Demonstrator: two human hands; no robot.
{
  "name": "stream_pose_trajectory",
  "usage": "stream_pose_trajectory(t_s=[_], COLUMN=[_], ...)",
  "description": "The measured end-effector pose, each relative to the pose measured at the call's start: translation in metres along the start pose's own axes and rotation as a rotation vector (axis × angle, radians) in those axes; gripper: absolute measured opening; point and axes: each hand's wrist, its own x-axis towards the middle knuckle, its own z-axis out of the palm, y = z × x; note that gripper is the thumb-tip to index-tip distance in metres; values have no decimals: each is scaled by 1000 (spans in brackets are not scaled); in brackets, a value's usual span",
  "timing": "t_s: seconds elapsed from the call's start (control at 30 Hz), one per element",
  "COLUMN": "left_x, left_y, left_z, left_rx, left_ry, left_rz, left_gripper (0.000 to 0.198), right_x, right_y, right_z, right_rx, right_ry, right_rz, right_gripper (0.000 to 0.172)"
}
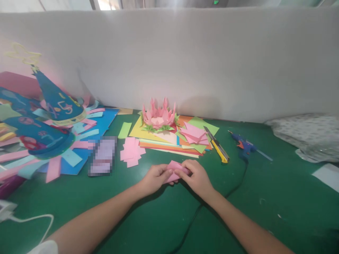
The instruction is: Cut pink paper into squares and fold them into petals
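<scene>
Between both hands, just above the green table, is a small piece of pink paper, partly folded. My left hand pinches its left side with the thumb on top. On the right side, my right hand grips it between thumb and curled fingers. Some of the paper is hidden under the fingers. Beyond my left hand lies a loose pile of pink paper slips. Farther back, a pink paper lotus with green leaves sits on a stack of coloured paper. Pink folded pieces rest on the stack's right part.
A yellow utility knife leans at the stack's right edge. Right of it lies a blue glue gun, its black cord crossing the table. Blue cone hats with paper strips and a blurred-out phone occupy the left.
</scene>
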Motion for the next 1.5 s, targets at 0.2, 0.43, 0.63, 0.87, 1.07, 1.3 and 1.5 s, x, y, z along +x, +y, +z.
stream_pose_trajectory(t_s=[0.2, 0.43, 0.63, 0.87, 1.07, 1.3, 1.5], left_x=[-4, -6, -8, -7, -4, -1, -7], left_y=[5, 8, 7, 7, 5, 15, 15], left_z=[-2, -3, -2, -1, -1, 4, 18], left_rx=[138, 250, 121, 86, 31, 7, -87], left_ry=[2, 42, 11, 20, 41, 257, 340], left_rz=[40, 84, 24, 5, -1, 88, 172], left_gripper=[46, 44, 44, 46, 45, 43, 35], right_x=[-1, -1, 0, 1, 2, 9, 5], right_y=[0, -2, -6, -7, 0, -3, -19], right_z=[1, 1, 1, 1, -4, -4, 4], right_rx=[13, 12, 39, 61, 224, 879, 950], right_ry=[32, 55, 59, 59, 77, 126, -84], right_rz=[34, 26, 64, 87, 142, 316, 426], right_gripper=[37, 36, 35, 33, 24, 51, 40])
